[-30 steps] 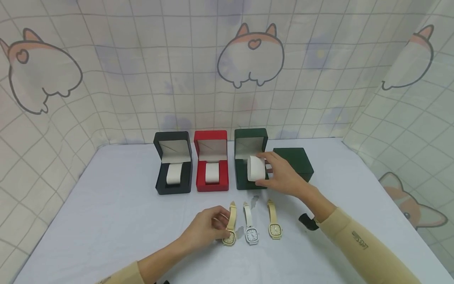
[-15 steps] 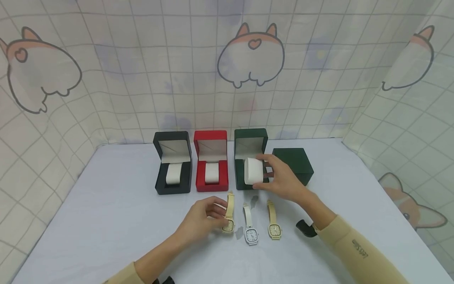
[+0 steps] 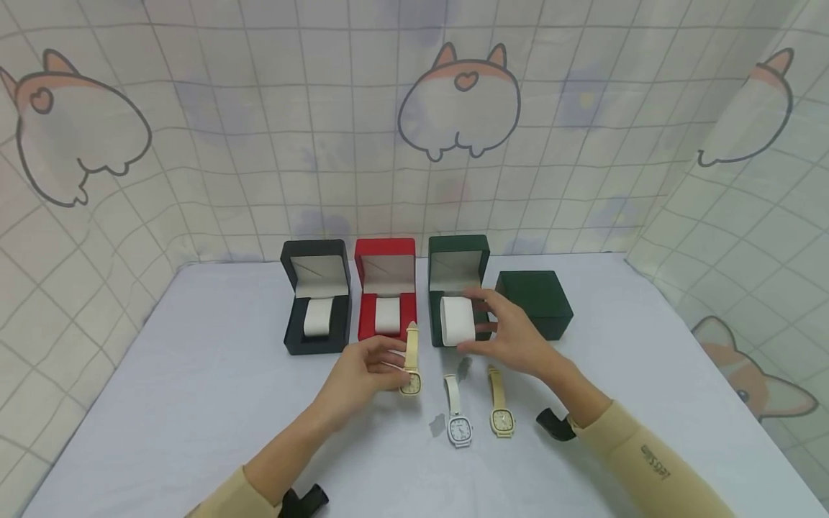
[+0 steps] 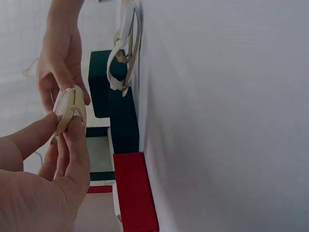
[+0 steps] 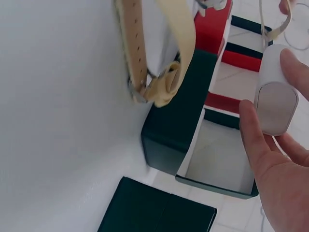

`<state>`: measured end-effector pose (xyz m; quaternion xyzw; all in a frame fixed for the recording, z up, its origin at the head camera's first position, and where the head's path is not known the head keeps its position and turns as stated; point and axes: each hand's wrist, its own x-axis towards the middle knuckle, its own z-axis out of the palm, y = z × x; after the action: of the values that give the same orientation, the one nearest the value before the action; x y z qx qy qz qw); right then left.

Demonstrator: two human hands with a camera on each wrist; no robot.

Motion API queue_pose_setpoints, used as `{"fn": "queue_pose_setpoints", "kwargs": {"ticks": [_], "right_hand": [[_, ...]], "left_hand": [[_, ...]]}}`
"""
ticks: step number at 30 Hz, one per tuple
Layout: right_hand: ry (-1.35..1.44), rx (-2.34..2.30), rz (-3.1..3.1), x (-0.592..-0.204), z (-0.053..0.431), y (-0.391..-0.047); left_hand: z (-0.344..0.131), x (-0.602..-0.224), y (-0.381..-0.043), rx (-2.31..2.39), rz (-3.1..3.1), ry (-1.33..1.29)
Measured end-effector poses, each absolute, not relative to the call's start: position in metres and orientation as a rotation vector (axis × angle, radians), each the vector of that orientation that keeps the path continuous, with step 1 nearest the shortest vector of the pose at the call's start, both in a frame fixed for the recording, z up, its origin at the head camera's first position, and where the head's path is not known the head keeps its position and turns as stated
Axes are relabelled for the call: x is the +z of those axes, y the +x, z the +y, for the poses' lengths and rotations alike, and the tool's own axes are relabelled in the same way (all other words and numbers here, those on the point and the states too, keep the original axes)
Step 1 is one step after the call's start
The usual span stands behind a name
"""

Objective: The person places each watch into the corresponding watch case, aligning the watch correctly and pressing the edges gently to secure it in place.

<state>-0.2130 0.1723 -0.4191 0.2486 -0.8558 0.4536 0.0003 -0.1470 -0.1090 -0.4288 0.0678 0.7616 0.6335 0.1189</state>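
Right hand (image 3: pixel 512 337)'s gripping a white cushion (image 3: pixel 458 321) clear of the open green box (image 3: pixel 459 243); left hand (image 3: pixel 355 373)'s pinching a cream watch (image 3: pixel 411 354), front-left of that box. Cushion's bare so far, looks like strapping's left.

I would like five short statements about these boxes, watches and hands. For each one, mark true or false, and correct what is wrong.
1. The red box stands between the black box and the open green box. True.
2. The red box is shut. False: it stands open.
3. A white watch lies on the table. True.
4. The left hand holds nothing. False: it holds a cream watch.
5. The right hand holds a white cushion. True.
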Motion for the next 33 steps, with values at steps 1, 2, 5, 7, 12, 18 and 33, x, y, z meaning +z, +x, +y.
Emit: {"fn": "queue_pose_setpoints", "kwargs": {"ticks": [1, 2, 5, 7, 12, 18, 33], "right_hand": [[0.782, 1.432, -2.689, -0.419, 0.172, -0.212], [0.784, 1.442, -2.688, -0.418, 0.171, -0.211], [0.801, 1.45, -2.683, -0.418, 0.169, -0.207], [0.814, 1.457, -2.679, -0.418, 0.168, -0.205], [0.842, 1.472, -2.683, -0.418, 0.165, -0.2], [0.89, 1.489, -2.677, -0.418, 0.163, -0.2], [0.996, 1.548, -2.661, -0.416, 0.16, -0.198]], "left_hand": [[-0.109, -0.428, -0.148, 1.862, 2.223, 0.197], [-0.109, -0.427, -0.149, 1.871, 2.218, 0.197], [-0.11, -0.425, -0.151, 1.904, 2.187, 0.2], [-0.111, -0.425, -0.153, 1.925, 2.169, 0.2], [-0.114, -0.421, -0.156, 1.963, 2.145, 0.187], [-0.114, -0.416, -0.162, 2.006, 2.104, 0.181], [-0.103, -0.415, -0.167, 2.033, 2.089, 0.215]]}}
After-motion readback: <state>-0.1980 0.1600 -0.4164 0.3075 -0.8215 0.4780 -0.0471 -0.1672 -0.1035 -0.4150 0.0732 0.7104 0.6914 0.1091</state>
